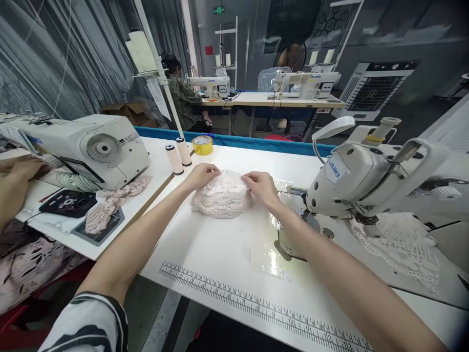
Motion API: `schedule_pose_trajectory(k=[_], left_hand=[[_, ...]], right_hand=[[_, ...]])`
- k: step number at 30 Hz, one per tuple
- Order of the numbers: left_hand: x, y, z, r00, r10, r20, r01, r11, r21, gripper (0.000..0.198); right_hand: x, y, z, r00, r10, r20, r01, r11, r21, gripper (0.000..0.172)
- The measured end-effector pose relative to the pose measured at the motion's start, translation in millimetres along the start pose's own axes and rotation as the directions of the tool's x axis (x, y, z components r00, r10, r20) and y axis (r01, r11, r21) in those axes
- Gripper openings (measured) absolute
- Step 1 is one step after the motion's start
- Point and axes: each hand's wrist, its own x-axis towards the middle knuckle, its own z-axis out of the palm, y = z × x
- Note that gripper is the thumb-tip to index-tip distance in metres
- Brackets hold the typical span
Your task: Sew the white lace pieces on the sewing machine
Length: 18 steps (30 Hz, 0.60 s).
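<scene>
A stack of pale pink lace pieces point(222, 198) with scalloped edges lies on the white table in front of me. My left hand point(203, 176) pinches the lace at its upper left edge, thumb and finger together. At the upper right edge, my right hand point(261, 186) grips the lace between thumb and fingertips. Right of my hands stands a white sewing machine point(337, 176), with more lace point(399, 244) lying beneath and behind its head.
Two thread cones point(174, 160) and yellow tape point(202, 145) stand behind the stack. At left, a co-worker's hand point(22, 173) is beside another sewing machine point(106, 146). A printed ruler point(242, 298) runs along the table's front edge. Another person point(180, 98) sits farther back.
</scene>
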Motion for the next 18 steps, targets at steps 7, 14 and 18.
schedule_pose_trajectory(k=[7, 14, 18], left_hand=[[-12, -5, 16.3, 0.987, 0.042, -0.155, 0.005, 0.956, 0.293, 0.025], [-44, 29, 10.1, 0.837, 0.407, -0.366, -0.246, 0.877, 0.412, 0.022], [-76, 60, 33.5, 0.604, 0.75, -0.268, -0.571, 0.642, 0.511, 0.008]], right_hand=[[-13, 19, -4, 0.999, 0.028, 0.015, -0.026, 0.988, -0.152, 0.031], [-123, 23, -70, 0.963, -0.134, 0.236, 0.188, 0.956, -0.225, 0.02], [-173, 52, -126, 0.953, -0.249, 0.171, 0.302, 0.813, -0.498, 0.02]])
